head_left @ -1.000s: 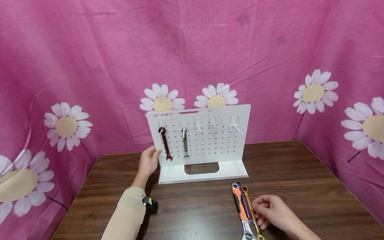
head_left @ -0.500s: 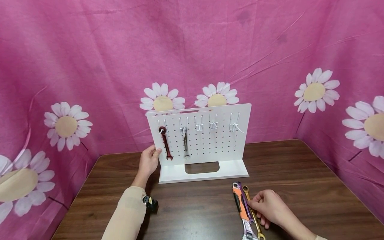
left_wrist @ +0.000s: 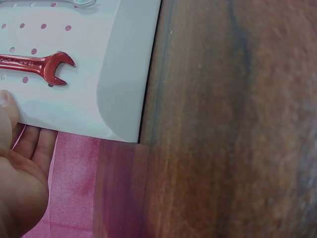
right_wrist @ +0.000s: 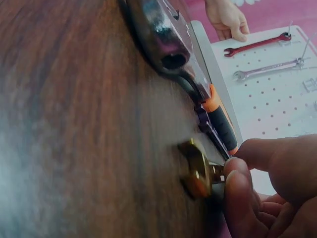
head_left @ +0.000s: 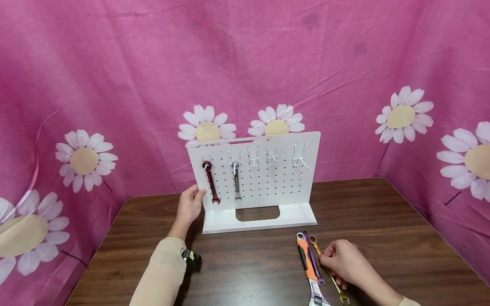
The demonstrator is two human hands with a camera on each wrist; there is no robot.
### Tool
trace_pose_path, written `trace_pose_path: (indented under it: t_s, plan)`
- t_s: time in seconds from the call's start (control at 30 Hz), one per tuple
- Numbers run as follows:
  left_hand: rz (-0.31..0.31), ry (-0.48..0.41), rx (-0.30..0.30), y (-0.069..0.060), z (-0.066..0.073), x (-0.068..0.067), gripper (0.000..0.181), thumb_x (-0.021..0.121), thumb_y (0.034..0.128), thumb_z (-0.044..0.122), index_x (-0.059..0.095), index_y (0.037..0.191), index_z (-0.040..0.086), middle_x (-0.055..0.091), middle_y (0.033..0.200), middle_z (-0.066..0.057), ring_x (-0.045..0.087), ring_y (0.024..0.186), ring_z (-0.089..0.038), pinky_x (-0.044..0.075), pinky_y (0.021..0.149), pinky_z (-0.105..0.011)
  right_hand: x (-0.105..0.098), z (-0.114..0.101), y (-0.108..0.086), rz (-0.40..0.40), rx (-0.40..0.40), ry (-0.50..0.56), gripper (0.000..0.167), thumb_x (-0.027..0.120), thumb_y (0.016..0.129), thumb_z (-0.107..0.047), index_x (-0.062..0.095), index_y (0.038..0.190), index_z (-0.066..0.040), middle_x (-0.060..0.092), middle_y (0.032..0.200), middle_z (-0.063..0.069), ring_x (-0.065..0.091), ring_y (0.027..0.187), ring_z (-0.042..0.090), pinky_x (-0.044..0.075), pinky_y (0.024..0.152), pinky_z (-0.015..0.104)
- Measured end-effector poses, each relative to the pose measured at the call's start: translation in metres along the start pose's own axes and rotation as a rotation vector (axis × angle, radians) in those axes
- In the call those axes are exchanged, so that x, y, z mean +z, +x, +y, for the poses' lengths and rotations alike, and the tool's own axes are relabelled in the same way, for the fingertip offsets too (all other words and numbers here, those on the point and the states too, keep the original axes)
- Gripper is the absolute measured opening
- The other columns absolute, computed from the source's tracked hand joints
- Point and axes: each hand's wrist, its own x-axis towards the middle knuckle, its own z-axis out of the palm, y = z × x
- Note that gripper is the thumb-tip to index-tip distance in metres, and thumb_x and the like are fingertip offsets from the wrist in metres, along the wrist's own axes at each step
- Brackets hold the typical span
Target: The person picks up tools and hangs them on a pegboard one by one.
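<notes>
Gleaming gold, the slim wrench [right_wrist: 200, 168] has ring and forked ends.

Colours across my feed
I see a gold wrench [right_wrist: 199, 166]; a purple wrench [head_left: 314, 262]; an orange-and-black-handled adjustable wrench [head_left: 309, 264]; a red wrench [head_left: 212, 183]; a silver-grey wrench [head_left: 236, 182]; a hole-dotted white pegboard [head_left: 268, 182]; a brown wood-grained tabletop [head_left: 245, 263]; a pink cloth [head_left: 245, 51] with white, yellow-centred daisies [head_left: 207, 131]; a beige sleeve [head_left: 162, 270].
</notes>
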Motion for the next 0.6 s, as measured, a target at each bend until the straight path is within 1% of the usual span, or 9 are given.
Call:
trace_pose_path:
  t_s: [0.17,0.27,0.37,0.47,0.6]
  plan:
    - [-0.002,-0.005,0.001,-0.001,0.001,0.000,0.019,0.065,0.1086,0.013,0.074,0.106,-0.004,0.039,0.057,0.008,0.030,0.050,-0.003,0.024,0.049,-0.022,-0.006,0.008,0.002,-0.089,-0.043,0.073,0.013,0.071,0.090,-0.011,0.066,0.079,-0.007,0.057,0.048,0.000,0.053,0.034,0.006,0.053,0.040,0.036]
    - [-0.011,-0.006,-0.005,-0.001,0.001,0.000,0.019,0.065,0.1089,0.013,0.074,0.107,-0.004,0.039,0.058,0.008,0.031,0.050,-0.004,0.024,0.049,-0.023,-0.008,0.012,0.004,-0.129,-0.059,0.104,0.013,0.071,0.091,-0.012,0.066,0.081,-0.006,0.055,0.047,-0.003,0.052,0.034,0.004,0.053,0.039,0.035]
    - [-0.013,-0.005,-0.005,0.000,0.000,0.000,0.020,0.064,0.1091,0.014,0.074,0.109,-0.004,0.038,0.058,0.008,0.031,0.051,-0.005,0.024,0.049,-0.023,-0.011,0.014,0.005,-0.152,-0.082,0.115,0.014,0.071,0.093,-0.013,0.065,0.082,-0.005,0.054,0.049,-0.002,0.051,0.035,0.005,0.052,0.038,0.036]
    - [-0.010,0.002,0.002,0.000,0.001,-0.001,0.021,0.064,0.1093,0.015,0.075,0.109,-0.003,0.038,0.058,0.007,0.030,0.051,-0.006,0.024,0.050,-0.023,-0.014,0.015,0.007,-0.174,-0.129,0.122,0.015,0.071,0.095,-0.013,0.065,0.084,-0.005,0.053,0.052,-0.001,0.052,0.037,0.008,0.052,0.038,0.038]
    - [-0.007,0.012,0.004,0.000,0.002,-0.001,0.021,0.064,0.1094,0.016,0.074,0.107,-0.002,0.038,0.059,0.007,0.031,0.052,-0.007,0.025,0.051,-0.023,-0.015,0.015,0.007,-0.179,-0.178,0.139,0.015,0.070,0.098,-0.011,0.064,0.086,-0.005,0.055,0.056,0.001,0.054,0.041,0.011,0.052,0.039,0.039]
